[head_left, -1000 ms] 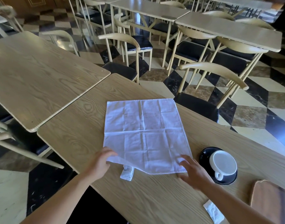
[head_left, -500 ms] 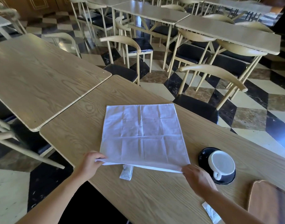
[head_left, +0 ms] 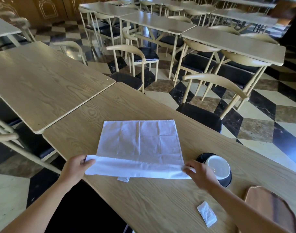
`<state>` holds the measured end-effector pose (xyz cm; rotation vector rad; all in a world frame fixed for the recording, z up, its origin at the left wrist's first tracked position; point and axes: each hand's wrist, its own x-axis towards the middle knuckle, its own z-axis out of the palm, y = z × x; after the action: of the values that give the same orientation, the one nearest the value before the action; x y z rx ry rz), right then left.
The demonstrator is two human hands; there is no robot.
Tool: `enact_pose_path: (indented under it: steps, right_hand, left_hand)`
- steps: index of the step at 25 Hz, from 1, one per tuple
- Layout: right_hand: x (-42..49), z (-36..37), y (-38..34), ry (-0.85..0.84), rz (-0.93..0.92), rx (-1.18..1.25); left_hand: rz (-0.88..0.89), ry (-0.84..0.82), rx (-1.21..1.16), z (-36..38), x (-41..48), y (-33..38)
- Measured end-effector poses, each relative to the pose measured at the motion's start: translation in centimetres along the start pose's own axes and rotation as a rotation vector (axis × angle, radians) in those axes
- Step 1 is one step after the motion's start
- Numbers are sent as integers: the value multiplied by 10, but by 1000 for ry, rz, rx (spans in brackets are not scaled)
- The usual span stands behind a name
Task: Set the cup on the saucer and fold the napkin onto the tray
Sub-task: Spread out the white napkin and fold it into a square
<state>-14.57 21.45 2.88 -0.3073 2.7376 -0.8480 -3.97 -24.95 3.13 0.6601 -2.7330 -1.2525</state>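
Both near corners of the white napkin [head_left: 138,145] had lifted since a second earlier, left hand [head_left: 75,169] and right hand [head_left: 200,174] pinching them; first fold started, cup [head_left: 218,167] already on saucer [head_left: 226,179].

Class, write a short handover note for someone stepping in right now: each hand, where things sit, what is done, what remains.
Left hand and right hand: each has a grip on a near corner of the napkin, its near edge lifted off the table.
Done: cup sits on the saucer.
Left: finish folding, then lay the napkin on the wooden tray, at the right, bare where visible.
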Motion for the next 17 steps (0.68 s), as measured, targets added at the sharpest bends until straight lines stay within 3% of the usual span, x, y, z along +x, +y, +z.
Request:
enact_pose_path:
  steps: [7,17]
  right_hand:
    - [15,-25,-13,89,-58,59]
    - [88,-14,-46,146,9,47]
  left_hand:
    - [-132,228,-109,15,-13,15]
    - [-169,212,-246,16,56,3]
